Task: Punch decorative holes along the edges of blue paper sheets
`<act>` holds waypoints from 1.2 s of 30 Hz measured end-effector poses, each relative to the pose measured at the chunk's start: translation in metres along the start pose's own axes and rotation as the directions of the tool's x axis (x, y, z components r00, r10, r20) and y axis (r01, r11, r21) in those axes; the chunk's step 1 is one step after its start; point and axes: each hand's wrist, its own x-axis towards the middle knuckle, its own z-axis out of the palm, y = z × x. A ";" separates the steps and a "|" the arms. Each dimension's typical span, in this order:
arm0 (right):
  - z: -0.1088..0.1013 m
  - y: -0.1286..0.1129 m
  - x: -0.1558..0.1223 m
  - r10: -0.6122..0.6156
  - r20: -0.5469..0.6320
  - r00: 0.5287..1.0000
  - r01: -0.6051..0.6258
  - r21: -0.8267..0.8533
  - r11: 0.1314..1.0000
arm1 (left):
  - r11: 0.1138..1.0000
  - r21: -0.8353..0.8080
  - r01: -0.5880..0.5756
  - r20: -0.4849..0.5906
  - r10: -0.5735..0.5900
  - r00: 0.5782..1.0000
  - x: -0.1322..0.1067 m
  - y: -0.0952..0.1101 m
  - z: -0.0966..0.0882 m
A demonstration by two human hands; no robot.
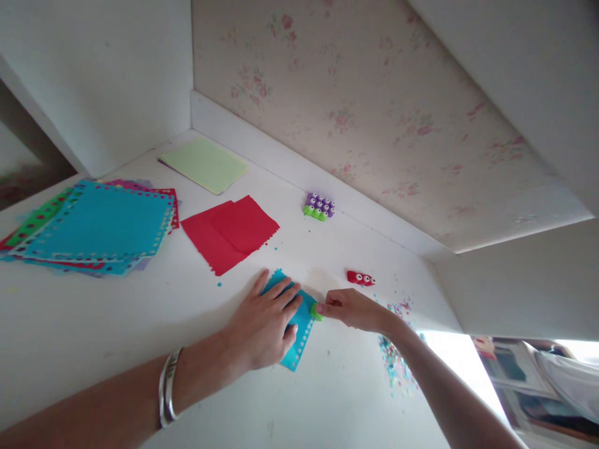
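Note:
My left hand (269,321) lies with fingers spread on a blue sheet of paper (292,357), pressing it against the white tabletop. Small punched holes run along the sheet's right edge. My right hand (353,310) is closed on a small green paper punch (317,311), which sits at that same edge, past the row of holes. My thumb lies over part of the punch. Beyond the right hand lies a red paper punch (360,278) with eye-like dots on it.
Overlapping red sheets (229,234) lie left of centre, and pale green paper (206,163) lies behind them. At far left is a pile of punched sheets (112,221). Purple and green punches (319,205) stand near the wall. Confetti (397,365) is scattered around my right forearm.

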 end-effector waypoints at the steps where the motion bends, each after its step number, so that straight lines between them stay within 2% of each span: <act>1: -0.001 0.000 0.002 0.003 0.018 1.000 -0.003 -0.027 1.000 | 1.000 -0.002 -0.003 -0.002 0.003 1.000 0.000 0.000 0.000; 5: -0.003 0.005 0.009 0.085 0.152 0.985 -0.088 0.008 0.996 | 1.000 -0.005 -0.006 -0.011 0.006 1.000 0.000 0.000 0.000; 8: -0.003 0.008 0.011 0.094 0.207 0.974 -0.112 0.077 0.991 | 1.000 -0.006 -0.006 -0.009 0.006 1.000 0.000 -0.001 0.000; 16: 0.001 0.004 0.007 0.088 0.204 0.975 -0.101 0.052 0.994 | 1.000 -0.014 -0.020 -0.009 0.020 1.000 0.000 -0.004 0.002; 21: 0.004 0.006 0.007 0.039 0.216 0.976 -0.066 0.117 0.991 | 1.000 -0.009 -0.014 0.037 0.014 0.999 0.002 -0.004 0.002; 29: 0.004 0.005 0.006 0.019 0.223 0.975 -0.062 0.188 0.980 | 1.000 -0.009 -0.014 0.039 0.015 0.999 0.003 -0.004 -0.002; 33: 0.003 0.004 0.007 -0.021 0.250 0.968 -0.031 0.198 0.980 | 0.996 -0.078 -0.030 0.004 0.031 1.000 0.017 0.003 -0.007; 36: 0.002 0.004 0.009 -0.042 0.262 0.964 -0.014 0.207 0.978 | 0.979 -0.165 -0.119 0.018 0.123 0.992 0.037 0.013 -0.004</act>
